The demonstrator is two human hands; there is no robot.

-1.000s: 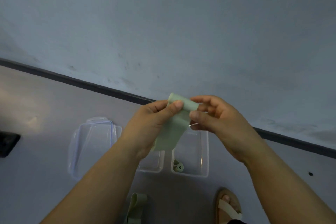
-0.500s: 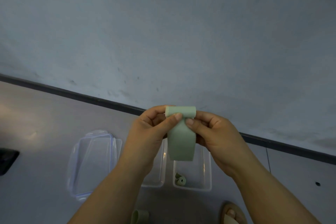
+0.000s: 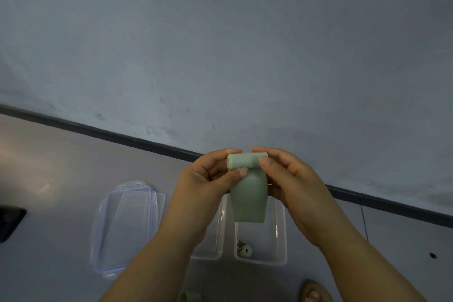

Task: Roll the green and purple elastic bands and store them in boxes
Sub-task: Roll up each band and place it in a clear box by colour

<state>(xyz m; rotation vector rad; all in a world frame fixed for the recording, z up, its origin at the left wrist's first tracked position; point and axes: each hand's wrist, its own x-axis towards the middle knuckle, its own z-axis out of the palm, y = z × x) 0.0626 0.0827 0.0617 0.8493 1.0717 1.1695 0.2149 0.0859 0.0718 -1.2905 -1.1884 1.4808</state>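
Observation:
A pale green elastic band (image 3: pixel 248 196) is held up in the air, its top wound into a short roll and its loose tail hanging down. My left hand (image 3: pixel 203 186) pinches the roll's left end between thumb and fingers. My right hand (image 3: pixel 291 186) pinches the right end. Below on the floor stand two clear boxes: the right box (image 3: pixel 280 240) holds one rolled green band (image 3: pixel 244 250), and the left box (image 3: pixel 215 250) is mostly hidden behind my left arm. No purple band shows.
Clear lids (image 3: pixel 122 225) with blue rims lie on the floor at the left. Another green band (image 3: pixel 188 297) peeks in at the bottom edge. A sandalled foot (image 3: pixel 313 293) is at the lower right, a dark object (image 3: pixel 9 222) at the far left, the wall and its dark skirting behind.
The roll at the band's top has grown thicker and the hanging tail shorter. Both hands have shifted slightly as the fingers turn the roll.

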